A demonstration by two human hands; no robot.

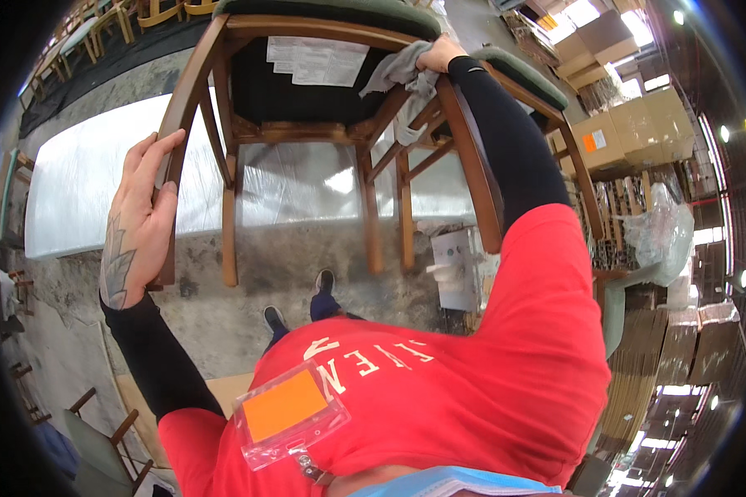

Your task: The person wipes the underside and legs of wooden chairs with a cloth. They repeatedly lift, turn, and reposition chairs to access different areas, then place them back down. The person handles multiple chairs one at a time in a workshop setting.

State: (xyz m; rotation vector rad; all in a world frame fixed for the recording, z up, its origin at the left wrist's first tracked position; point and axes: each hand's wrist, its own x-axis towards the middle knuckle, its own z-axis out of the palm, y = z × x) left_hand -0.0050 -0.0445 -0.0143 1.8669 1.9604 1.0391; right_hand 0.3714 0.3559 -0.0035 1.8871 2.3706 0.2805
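Brown wooden chair (302,131): upper centre of my feed, black underside (286,101) exposed; white paper labels (330,63) carry print I cannot read. Left hand (141,211): fingers extended along one leg (191,91). Right hand (440,56): clutching grey cloth (399,71).

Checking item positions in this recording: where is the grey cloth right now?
In the head view, the grey cloth is near the top, just right of centre, held in the person's right hand at a corner of the nearest wooden chair.
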